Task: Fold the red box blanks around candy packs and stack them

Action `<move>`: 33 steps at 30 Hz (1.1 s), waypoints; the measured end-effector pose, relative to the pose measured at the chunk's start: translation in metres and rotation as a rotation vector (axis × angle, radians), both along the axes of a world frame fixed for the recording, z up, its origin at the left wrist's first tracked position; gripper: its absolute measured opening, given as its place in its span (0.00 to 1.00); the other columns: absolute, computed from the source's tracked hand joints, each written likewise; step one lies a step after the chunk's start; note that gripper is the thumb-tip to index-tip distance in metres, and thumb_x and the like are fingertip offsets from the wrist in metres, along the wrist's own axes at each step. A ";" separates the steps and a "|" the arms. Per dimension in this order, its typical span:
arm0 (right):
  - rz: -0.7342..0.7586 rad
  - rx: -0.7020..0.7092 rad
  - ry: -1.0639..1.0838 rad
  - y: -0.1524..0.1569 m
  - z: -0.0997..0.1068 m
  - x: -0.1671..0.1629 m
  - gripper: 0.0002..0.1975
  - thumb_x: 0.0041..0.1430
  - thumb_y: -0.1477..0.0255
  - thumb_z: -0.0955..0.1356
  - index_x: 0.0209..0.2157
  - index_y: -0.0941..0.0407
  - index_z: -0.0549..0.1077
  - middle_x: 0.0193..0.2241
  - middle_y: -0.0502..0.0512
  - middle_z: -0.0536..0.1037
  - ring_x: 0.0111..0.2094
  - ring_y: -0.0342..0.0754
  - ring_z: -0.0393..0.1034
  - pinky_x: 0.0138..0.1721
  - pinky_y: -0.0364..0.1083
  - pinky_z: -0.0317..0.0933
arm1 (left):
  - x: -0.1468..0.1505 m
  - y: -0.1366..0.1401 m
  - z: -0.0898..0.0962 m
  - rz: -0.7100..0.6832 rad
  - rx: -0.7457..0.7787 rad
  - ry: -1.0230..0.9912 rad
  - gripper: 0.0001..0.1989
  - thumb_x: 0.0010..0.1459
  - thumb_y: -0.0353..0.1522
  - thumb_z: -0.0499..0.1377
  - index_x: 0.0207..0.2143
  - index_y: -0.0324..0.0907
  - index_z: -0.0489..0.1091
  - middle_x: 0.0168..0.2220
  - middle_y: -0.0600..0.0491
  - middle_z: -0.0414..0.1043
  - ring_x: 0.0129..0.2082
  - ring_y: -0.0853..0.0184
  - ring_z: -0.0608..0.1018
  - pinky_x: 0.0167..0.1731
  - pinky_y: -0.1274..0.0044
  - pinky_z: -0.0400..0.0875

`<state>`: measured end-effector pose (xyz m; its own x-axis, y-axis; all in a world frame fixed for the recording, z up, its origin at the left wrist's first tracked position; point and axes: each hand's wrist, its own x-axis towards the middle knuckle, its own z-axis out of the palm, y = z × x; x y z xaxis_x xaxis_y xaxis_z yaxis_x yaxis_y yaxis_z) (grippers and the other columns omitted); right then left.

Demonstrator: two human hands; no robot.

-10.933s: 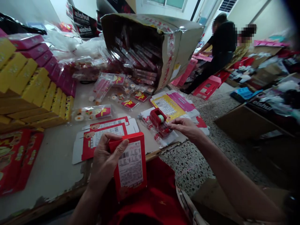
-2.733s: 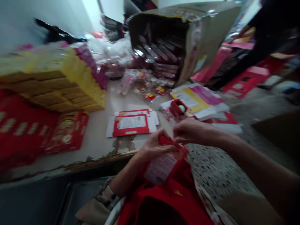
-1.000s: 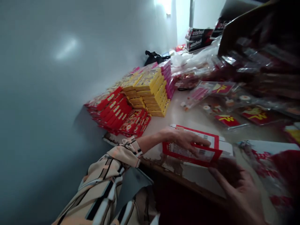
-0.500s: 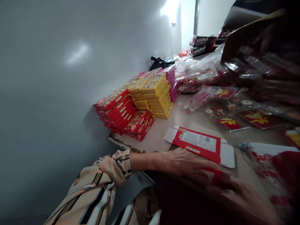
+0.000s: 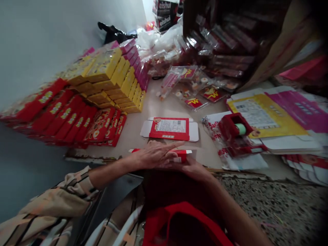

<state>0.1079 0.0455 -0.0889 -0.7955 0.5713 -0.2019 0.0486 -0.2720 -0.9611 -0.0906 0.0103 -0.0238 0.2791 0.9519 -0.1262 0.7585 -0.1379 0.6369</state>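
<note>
A small red box (image 5: 182, 156) with white flap edges lies at the table's front edge, partly hidden by both hands. My left hand (image 5: 155, 154) reaches over its top, index finger stretched to the right and the other fingers bent against the box. At the right end of that box, my right hand (image 5: 194, 167) closes around its near side; some of its fingers are out of sight. Just beyond them a flattened red carton (image 5: 171, 128) with white flaps and a printed label lies on the table (image 5: 153, 102).
Stacked red boxes (image 5: 74, 116) and yellow boxes (image 5: 112, 77) stand at left. Clear-bagged items (image 5: 191, 85) lie behind, beside a large open cardboard box (image 5: 276, 44). A red tape dispenser (image 5: 234, 131) and flat yellow cartons (image 5: 269, 114) are at right.
The view has swung right, bringing the tape dispenser and yellow cartons into sight. Both hands remain at the red box, which now shows more clearly between them.
</note>
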 end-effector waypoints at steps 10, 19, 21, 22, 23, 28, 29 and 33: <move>-0.467 -0.081 0.187 -0.003 -0.019 -0.017 0.29 0.53 0.57 0.77 0.53 0.54 0.73 0.45 0.57 0.83 0.47 0.59 0.78 0.51 0.56 0.72 | -0.014 0.065 -0.047 0.051 0.138 0.058 0.26 0.57 0.55 0.64 0.30 0.40 0.77 0.24 0.54 0.75 0.25 0.68 0.73 0.27 0.79 0.63; -0.849 0.158 0.315 0.006 0.041 -0.010 0.58 0.55 0.63 0.77 0.74 0.47 0.39 0.67 0.66 0.65 0.57 0.60 0.73 0.56 0.60 0.71 | 0.038 0.042 0.015 0.630 0.066 -0.991 0.21 0.57 0.48 0.68 0.35 0.42 0.68 0.32 0.55 0.77 0.26 0.70 0.76 0.27 0.79 0.71; -0.748 0.029 0.398 0.011 0.050 -0.012 0.53 0.60 0.66 0.74 0.75 0.47 0.38 0.61 0.63 0.75 0.52 0.58 0.78 0.53 0.58 0.73 | 0.045 0.029 0.010 0.721 0.058 -1.058 0.20 0.57 0.47 0.68 0.37 0.42 0.68 0.32 0.56 0.77 0.25 0.71 0.77 0.27 0.80 0.72; -0.708 -0.010 0.409 0.010 0.052 -0.011 0.52 0.59 0.68 0.74 0.75 0.46 0.41 0.58 0.61 0.77 0.51 0.57 0.78 0.53 0.57 0.74 | 0.045 0.021 0.007 0.764 0.078 -1.018 0.21 0.56 0.46 0.69 0.37 0.42 0.67 0.32 0.56 0.76 0.26 0.71 0.77 0.27 0.80 0.72; -0.654 -0.042 0.412 0.008 0.052 -0.009 0.51 0.58 0.70 0.75 0.74 0.46 0.44 0.57 0.59 0.79 0.51 0.57 0.79 0.52 0.57 0.74 | 0.045 0.014 0.003 0.806 0.114 -0.963 0.21 0.55 0.45 0.71 0.37 0.42 0.66 0.32 0.57 0.76 0.27 0.71 0.78 0.28 0.81 0.73; -0.388 -0.156 0.421 -0.010 0.041 0.006 0.53 0.53 0.71 0.78 0.72 0.39 0.48 0.60 0.55 0.76 0.52 0.58 0.78 0.50 0.56 0.75 | 0.044 -0.017 -0.009 0.900 0.340 -0.909 0.30 0.54 0.40 0.73 0.52 0.48 0.61 0.37 0.58 0.78 0.32 0.68 0.82 0.34 0.79 0.77; -0.376 -0.163 0.412 -0.012 0.038 0.008 0.52 0.53 0.70 0.78 0.71 0.38 0.50 0.60 0.54 0.76 0.52 0.57 0.78 0.49 0.56 0.76 | 0.045 -0.021 -0.012 0.885 0.328 -0.921 0.27 0.57 0.42 0.70 0.54 0.48 0.62 0.36 0.57 0.78 0.31 0.68 0.82 0.33 0.79 0.77; -0.393 -0.206 0.284 -0.009 0.030 0.007 0.22 0.64 0.57 0.71 0.56 0.44 0.66 0.46 0.52 0.82 0.34 0.51 0.79 0.35 0.51 0.75 | 0.044 -0.030 -0.024 0.849 0.182 -0.982 0.18 0.64 0.50 0.61 0.43 0.45 0.71 0.33 0.55 0.78 0.31 0.67 0.80 0.32 0.78 0.76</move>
